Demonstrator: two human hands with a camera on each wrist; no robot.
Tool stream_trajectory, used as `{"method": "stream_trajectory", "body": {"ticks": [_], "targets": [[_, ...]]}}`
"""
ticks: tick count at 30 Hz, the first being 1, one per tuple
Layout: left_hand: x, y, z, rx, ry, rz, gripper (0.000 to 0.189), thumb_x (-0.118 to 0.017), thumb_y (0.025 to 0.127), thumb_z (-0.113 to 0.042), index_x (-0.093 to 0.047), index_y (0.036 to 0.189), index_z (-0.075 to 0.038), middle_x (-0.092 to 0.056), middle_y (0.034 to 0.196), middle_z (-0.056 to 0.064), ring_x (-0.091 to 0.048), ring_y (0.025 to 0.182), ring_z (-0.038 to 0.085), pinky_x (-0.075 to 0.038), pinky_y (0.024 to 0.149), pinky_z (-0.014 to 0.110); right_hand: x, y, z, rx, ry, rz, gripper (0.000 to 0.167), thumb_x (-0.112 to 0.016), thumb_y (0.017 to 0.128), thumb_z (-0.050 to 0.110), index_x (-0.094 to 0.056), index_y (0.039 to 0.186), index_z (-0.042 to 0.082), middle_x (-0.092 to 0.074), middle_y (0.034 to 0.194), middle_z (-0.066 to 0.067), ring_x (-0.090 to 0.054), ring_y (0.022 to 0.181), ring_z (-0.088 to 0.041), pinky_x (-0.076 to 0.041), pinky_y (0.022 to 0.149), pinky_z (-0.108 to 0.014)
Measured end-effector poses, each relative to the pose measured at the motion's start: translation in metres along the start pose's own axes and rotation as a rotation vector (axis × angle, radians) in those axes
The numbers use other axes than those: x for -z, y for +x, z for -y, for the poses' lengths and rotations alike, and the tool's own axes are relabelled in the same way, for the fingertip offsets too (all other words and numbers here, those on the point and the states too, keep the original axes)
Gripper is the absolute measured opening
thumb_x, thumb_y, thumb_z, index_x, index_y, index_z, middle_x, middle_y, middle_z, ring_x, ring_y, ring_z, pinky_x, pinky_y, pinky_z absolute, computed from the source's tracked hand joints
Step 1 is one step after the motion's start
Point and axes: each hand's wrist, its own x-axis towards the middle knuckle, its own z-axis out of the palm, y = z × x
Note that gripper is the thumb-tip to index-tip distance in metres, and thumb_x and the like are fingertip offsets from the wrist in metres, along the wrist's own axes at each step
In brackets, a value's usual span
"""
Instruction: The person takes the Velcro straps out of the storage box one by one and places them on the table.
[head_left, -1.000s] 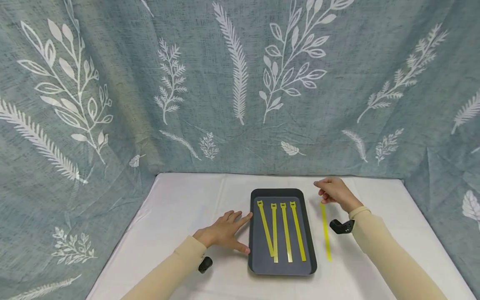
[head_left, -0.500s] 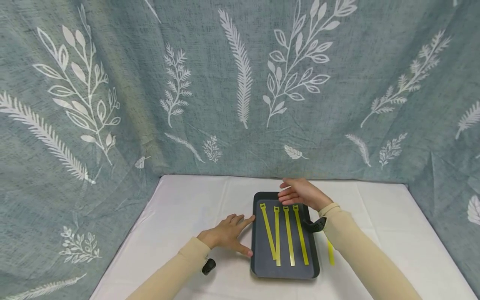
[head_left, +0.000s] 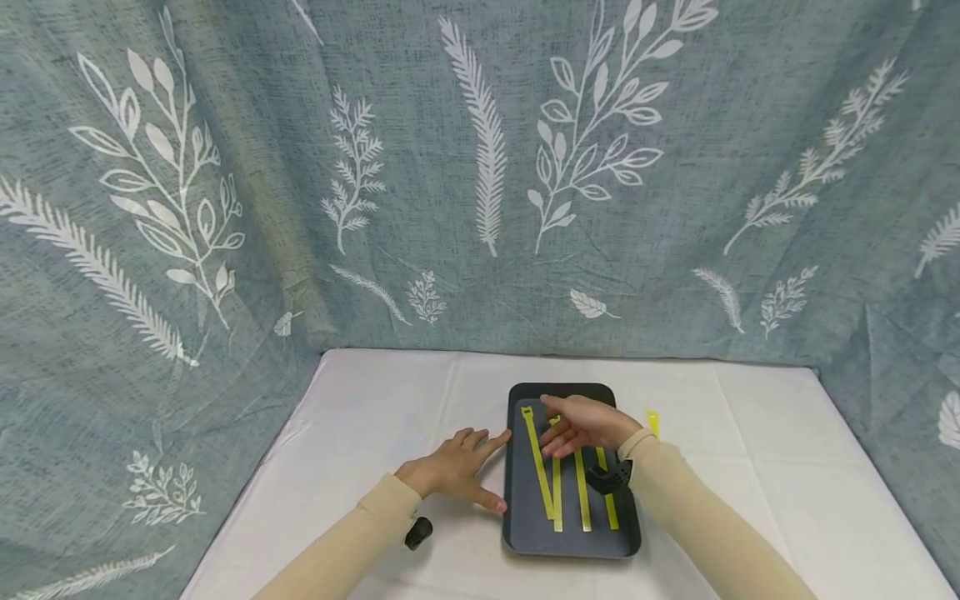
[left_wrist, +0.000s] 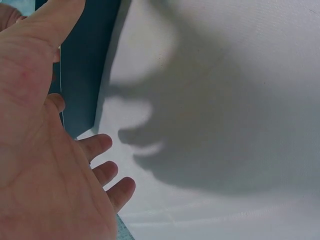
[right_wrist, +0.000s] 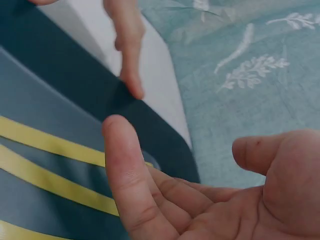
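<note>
My left hand (head_left: 453, 471) is spread at the left side of a dark grey tray (head_left: 517, 533), thumb and index fingertip right at its wall. Several yellow straps with slotted heads, like cable ties, lie lengthwise in the tray, the leftmost strap (head_left: 536, 467) slanting. Over the tray's upper part hovers my right hand (head_left: 588, 423), covering the heads of some straps. In the right wrist view its thumb and fingers stand apart with nothing between them, and yellow straps (right_wrist: 55, 142) pass below. Right of the tray, another strap (head_left: 653, 419) is partly hidden by my right sleeve.
White cloth (head_left: 390, 400) covers the table. A blue-green curtain (head_left: 450, 308) with white leaf prints hangs behind it and at both sides. A black wrist device (head_left: 611, 477) sits below my right wrist, another device (head_left: 418, 533) below the left.
My right hand has moved left from beside the loose strap to over the tray, then lower across the straps. The left hand stays at the tray's side. The view has shifted slightly.
</note>
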Motion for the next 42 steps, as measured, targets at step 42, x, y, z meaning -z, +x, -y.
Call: {"method": "stream_trajectory", "body": {"ticks": [42], "targets": [[-0.006, -0.007, -0.037, -0.215, 0.204, -0.024, 0.049, -0.048, 0.099, -0.065, -0.064, 0.137, -0.038, -0.026, 0.168, 0.007, -0.01, 0.158, 0.038, -0.014, 0.127, 0.055, -0.018, 0.005, -0.014, 0.009, -0.116, -0.025, 0.058, -0.04, 0.109, 0.041, -0.059, 0.131, -0.009, -0.073, 0.107, -0.021, -0.074, 0.079, -0.018, -0.062, 0.075, -0.035]]}}
